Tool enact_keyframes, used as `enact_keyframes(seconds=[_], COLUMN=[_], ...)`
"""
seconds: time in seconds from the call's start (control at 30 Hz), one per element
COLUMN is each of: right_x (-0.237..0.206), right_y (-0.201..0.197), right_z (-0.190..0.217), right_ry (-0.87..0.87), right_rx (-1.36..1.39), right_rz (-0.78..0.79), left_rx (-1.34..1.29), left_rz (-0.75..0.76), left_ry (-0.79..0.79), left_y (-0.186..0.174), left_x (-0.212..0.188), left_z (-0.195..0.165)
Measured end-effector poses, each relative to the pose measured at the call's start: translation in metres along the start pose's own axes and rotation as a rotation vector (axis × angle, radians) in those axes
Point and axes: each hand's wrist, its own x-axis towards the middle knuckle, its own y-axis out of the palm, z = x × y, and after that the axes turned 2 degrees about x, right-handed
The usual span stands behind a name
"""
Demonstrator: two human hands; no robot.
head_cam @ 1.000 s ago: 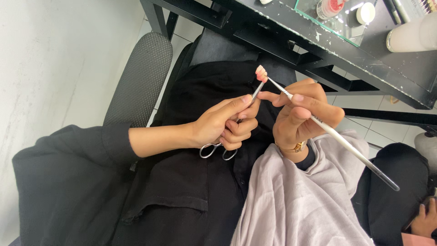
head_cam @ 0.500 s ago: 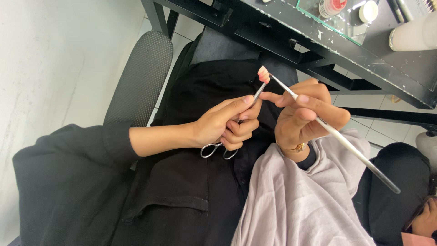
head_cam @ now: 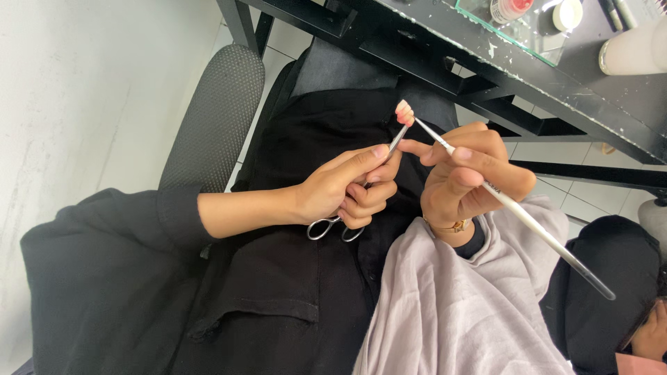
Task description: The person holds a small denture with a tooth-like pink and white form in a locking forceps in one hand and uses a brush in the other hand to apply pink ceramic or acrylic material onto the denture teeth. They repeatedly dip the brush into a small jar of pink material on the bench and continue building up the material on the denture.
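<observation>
My left hand (head_cam: 344,191), in a black sleeve, is closed on scissor-handled metal forceps (head_cam: 333,228). The forceps' tip clamps a small pink-and-white piece (head_cam: 404,112) held up over my black-clothed lap. My right hand (head_cam: 462,177), in a pale lilac sleeve with a gold watch at the wrist, pinches a thin white-handled brush (head_cam: 549,239). The brush tip touches the small piece. The two hands are close together, fingertips almost meeting.
A black metal-framed table (head_cam: 556,90) runs across the top right, carrying a white cylinder (head_cam: 636,52), a small jar (head_cam: 511,8) and a round white lid (head_cam: 566,14). A grey mesh chair back (head_cam: 212,118) stands at the left. Pale tiled floor lies beneath.
Both hands hold the same grips. The brush tip stays on the small piece, with only a slight drift of the whole view.
</observation>
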Motion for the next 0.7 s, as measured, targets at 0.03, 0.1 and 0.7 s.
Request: enact_keyframes(seconds=[0.03,0.1,0.7], right_x=[-0.0003,-0.0014,-0.0024], right_y=[-0.0005,-0.0019,-0.0051], right_z=[-0.0002,0.0001,-0.0031], right_ry=[-0.003,0.04,0.024], right_rx=[-0.016,-0.013,0.017], right_rz=[0.004,0.012,-0.004], left_rx=[0.005,0.014,0.004], left_rz=[0.001,0.0,-0.008], left_ry=[0.004,0.007,0.003], left_y=[-0.0005,-0.0008,-0.0013], left_x=[0.0006,0.0011,0.0033], left_z=[-0.0003,-0.0007,0.0009])
